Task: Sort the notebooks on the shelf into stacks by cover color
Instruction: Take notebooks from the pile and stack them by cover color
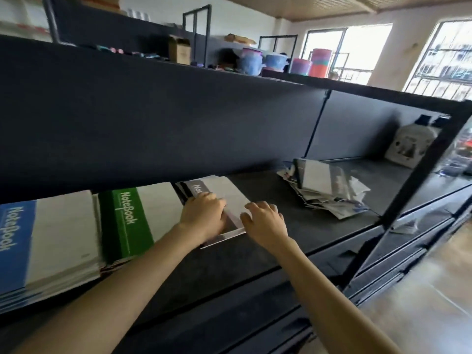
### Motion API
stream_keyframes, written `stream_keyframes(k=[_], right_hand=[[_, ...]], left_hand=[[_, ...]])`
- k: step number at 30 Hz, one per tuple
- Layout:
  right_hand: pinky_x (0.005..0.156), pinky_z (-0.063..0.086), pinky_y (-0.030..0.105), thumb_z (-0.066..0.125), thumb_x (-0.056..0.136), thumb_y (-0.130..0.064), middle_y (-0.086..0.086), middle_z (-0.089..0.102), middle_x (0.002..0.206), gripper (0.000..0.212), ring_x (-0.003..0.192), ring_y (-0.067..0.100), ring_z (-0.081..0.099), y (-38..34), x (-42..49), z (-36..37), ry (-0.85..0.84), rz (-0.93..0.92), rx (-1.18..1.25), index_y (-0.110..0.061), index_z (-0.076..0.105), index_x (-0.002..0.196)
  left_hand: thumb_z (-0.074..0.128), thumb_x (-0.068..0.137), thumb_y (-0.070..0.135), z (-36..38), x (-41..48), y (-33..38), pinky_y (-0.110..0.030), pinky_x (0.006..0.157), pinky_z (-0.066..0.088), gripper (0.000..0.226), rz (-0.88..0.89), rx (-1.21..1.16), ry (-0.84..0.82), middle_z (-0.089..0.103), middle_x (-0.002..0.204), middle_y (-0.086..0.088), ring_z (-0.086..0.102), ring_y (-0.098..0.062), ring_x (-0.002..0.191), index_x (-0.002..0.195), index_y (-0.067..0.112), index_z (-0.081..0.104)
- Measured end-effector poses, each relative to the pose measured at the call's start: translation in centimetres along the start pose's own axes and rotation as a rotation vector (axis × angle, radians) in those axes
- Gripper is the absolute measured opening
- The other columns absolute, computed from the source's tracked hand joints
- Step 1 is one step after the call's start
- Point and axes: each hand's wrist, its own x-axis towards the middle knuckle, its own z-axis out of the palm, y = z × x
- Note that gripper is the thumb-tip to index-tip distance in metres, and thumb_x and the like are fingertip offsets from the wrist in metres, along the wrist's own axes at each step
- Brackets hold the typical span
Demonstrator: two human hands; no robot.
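Watching the head feed. Both hands are working the grey notebook stack (224,192), which is sitting on the shelf (319,226) just right of the green stack (122,221). The blue stack (15,238) is sitting further left.

The left hand (204,215) is lying on the top grey cover with its fingers bent down onto it. I'm reading that as pinning the stack so it isn't sliding. I cannot tell whether it is pinching an edge.

The right hand (264,221) is holding nothing. Its fingers are loosely spread and its thumb is sitting against the stack's right edge, probably squaring it up.

The loose pile (324,190) of unsorted notebooks is slumping well to the right, apart from the hands. I'm guessing that gap is keeping sorted and unsorted separate.

Three colour stacks are standing side by side and the pile is still waiting, so I'm judging the job partway done. The next pick is likely coming from the pile, and its covers are looking jumbled and slippery.
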Motion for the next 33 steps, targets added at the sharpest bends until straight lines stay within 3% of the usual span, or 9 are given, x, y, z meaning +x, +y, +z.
stream_keyframes(k=[8,13,18,22,26,29,33], right_hand=[[0.101,0.033,0.043,0.041,0.097,-0.037,0.009,0.047,0.133,0.040,0.127,0.031,0.036,11.0,4.3,-1.6,0.040,0.052,-0.015,-0.019,0.049,0.131],[0.109,0.024,0.040,0.047,0.093,-0.031,0.008,0.045,0.136,0.040,0.133,0.029,0.029,17.1,6.7,-2.8,0.199,0.035,-0.078,-0.017,0.050,0.130],[0.115,0.016,0.048,0.047,0.095,-0.034,0.009,0.031,0.147,0.048,0.141,0.030,0.013,21.5,9.4,-4.4,0.127,0.120,-0.073,-0.021,0.037,0.140],[0.110,0.027,0.049,0.053,0.091,-0.040,0.009,0.040,0.139,0.049,0.135,0.030,0.026,23.0,11.0,-5.1,0.031,0.136,-0.067,-0.020,0.044,0.135],[0.093,0.043,0.039,0.054,0.091,-0.042,0.010,0.055,0.125,0.045,0.117,0.030,0.050,23.3,11.5,-5.4,0.025,0.031,-0.199,-0.016,0.049,0.128],[0.084,0.046,0.036,0.052,0.093,-0.041,0.010,0.058,0.121,0.042,0.111,0.030,0.055,23.8,11.7,-5.9,-0.005,-0.027,-0.282,-0.015,0.050,0.126],[0.085,0.047,0.037,0.052,0.093,-0.041,0.011,0.061,0.118,0.040,0.107,0.030,0.058,24.3,12.0,-5.8,-0.009,-0.104,-0.337,-0.013,0.053,0.122]], left_hand=[[0.047,0.095,0.030,3.6,7.9,8.5,-0.036,0.100,0.039,0.035,0.085,-0.113,-0.032,0.052,0.132,-0.002,0.044,-0.021,0.125,0.128,0.019,0.054],[0.049,0.095,0.028,5.4,11.7,13.2,-0.036,0.100,0.041,0.038,0.086,-0.183,-0.038,0.051,0.135,-0.001,0.044,-0.020,0.126,0.132,0.018,0.052],[0.048,0.095,0.027,6.6,14.0,16.0,-0.036,0.100,0.041,0.040,0.085,-0.205,-0.042,0.048,0.138,-0.002,0.043,-0.021,0.127,0.133,0.017,0.049],[0.047,0.095,0.023,7.0,15.2,17.4,-0.035,0.099,0.039,0.041,0.094,-0.226,-0.035,0.041,0.142,-0.003,0.039,-0.021,0.130,0.134,0.014,0.046],[0.050,0.093,0.019,7.5,16.2,18.4,-0.033,0.098,0.043,0.041,0.082,-0.315,-0.089,0.044,0.138,-0.003,0.042,-0.020,0.125,0.133,0.012,0.044],[0.055,0.090,0.018,8.3,16.3,18.9,-0.025,0.087,0.046,0.038,0.054,-0.383,-0.118,0.049,0.130,-0.002,0.051,-0.017,0.113,0.127,0.012,0.046],[0.058,0.088,0.019,8.7,16.2,19.2,-0.026,0.091,0.046,0.054,0.017,-0.430,-0.111,0.047,0.135,-0.003,0.050,-0.019,0.118,0.137,0.011,0.037]])
